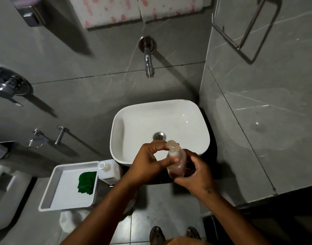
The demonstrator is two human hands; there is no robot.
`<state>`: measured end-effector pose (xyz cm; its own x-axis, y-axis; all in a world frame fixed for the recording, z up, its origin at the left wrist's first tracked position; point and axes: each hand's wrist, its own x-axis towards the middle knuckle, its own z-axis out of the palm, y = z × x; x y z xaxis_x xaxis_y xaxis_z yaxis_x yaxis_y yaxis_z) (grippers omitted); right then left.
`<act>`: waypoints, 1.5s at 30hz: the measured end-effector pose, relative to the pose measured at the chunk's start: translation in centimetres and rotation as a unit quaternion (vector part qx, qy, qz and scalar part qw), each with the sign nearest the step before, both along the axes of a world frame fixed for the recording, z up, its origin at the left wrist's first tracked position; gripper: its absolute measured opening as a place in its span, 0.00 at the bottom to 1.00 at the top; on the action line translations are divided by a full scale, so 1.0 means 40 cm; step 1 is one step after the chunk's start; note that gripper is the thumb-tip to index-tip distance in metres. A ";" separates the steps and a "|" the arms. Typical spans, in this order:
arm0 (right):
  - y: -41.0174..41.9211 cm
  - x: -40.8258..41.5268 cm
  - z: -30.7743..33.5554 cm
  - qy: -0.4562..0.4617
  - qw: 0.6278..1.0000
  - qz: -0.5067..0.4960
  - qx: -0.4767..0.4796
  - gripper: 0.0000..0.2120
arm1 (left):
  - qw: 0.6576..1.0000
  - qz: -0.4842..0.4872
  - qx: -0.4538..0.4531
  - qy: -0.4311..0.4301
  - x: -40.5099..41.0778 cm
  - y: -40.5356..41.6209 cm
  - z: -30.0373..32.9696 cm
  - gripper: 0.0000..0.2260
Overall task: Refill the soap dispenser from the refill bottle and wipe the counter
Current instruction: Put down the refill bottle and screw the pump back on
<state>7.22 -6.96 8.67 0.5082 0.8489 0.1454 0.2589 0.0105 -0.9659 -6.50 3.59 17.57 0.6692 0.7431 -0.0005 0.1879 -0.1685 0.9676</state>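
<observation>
A clear soap dispenser (pixel 176 163) with brownish soap inside is held over the front rim of the white sink (pixel 134 121). My right hand (pixel 195 172) wraps its body from the right. My left hand (pixel 148 163) pinches the neck and the pump head (pixel 173 145), thumb across the bottle's front. The white refill bottle (pixel 109 171) stands uncapped on the counter left of the sink. A folded green cloth (pixel 86 182) lies in a white tray (pixel 63 200) beside the bottle.
A chrome wall tap (pixel 148 62) juts out above the sink. Grey marble walls close in behind and on the right. A toilet (pixel 6 195) sits at the far left. A white bin bag (pixel 72 220) and my feet (pixel 157 234) are on the tiled floor below.
</observation>
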 end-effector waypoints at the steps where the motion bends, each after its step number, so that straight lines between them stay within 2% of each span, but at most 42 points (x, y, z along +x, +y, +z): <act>1: 0.002 -0.001 -0.002 0.003 1.000 -0.002 -0.003 0.33 | 0.999 0.035 0.008 0.004 0.006 -0.008 0.001 0.12; 4: 0.013 -0.006 0.000 0.020 1.000 -0.009 -0.007 0.34 | 0.984 0.172 0.033 0.023 0.026 -0.031 -0.001 0.17; 7: 0.020 -0.013 0.001 0.019 1.000 -0.008 -0.017 0.34 | 0.970 0.230 0.074 0.008 0.032 -0.034 0.000 0.19; 12: 0.017 -0.012 -0.002 0.001 1.000 -0.020 -0.019 0.35 | 0.982 0.154 0.097 0.053 0.019 -0.013 0.003 0.14; 15: 0.018 -0.014 -0.001 -0.002 1.000 -0.024 -0.020 0.35 | 0.996 0.071 0.021 0.053 0.000 0.004 -0.001 0.10; 17: 0.017 -0.017 -0.007 0.002 0.999 -0.022 -0.025 0.35 | 0.999 0.029 -0.002 0.030 -0.006 0.004 0.004 0.14; 20: 0.018 -0.021 -0.012 0.002 1.000 -0.016 -0.023 0.35 | 0.999 0.046 0.006 0.014 -0.003 -0.003 0.003 0.17; 23: 0.019 -0.021 -0.014 0.001 0.999 -0.017 -0.031 0.34 | 0.997 0.075 -0.013 0.012 -0.005 0.000 -0.008 0.11; 26: 0.018 -0.017 -0.012 -0.003 0.999 -0.015 -0.038 0.35 | 0.999 0.041 -0.030 -0.009 -0.014 0.004 -0.004 0.09; 28: 0.018 -0.016 -0.008 -0.007 0.999 -0.013 -0.034 0.34 | 0.999 0.031 -0.016 -0.011 -0.015 0.001 0.000 0.11; 32: 0.020 -0.020 0.000 -0.009 0.999 -0.010 -0.030 0.33 | 0.997 0.079 -0.011 -0.018 -0.007 0.006 -0.011 0.14; 35: 0.019 -0.019 0.005 -0.004 1.000 -0.008 -0.025 0.34 | 0.998 0.030 -0.029 -0.045 -0.014 0.010 -0.011 0.10; 40: 0.025 -0.022 0.009 0.012 1.000 0.001 -0.022 0.34 | 0.997 0.070 0.015 -0.018 -0.004 0.007 -0.007 0.14; 43: 0.028 -0.024 0.012 0.019 1.000 -0.007 -0.018 0.35 | 0.998 0.032 0.000 -0.057 -0.010 0.005 0.002 0.17; 45: 0.030 -0.023 0.014 0.017 1.000 -0.010 -0.011 0.35 | 0.998 0.035 0.031 -0.035 -0.009 0.001 -0.002 0.16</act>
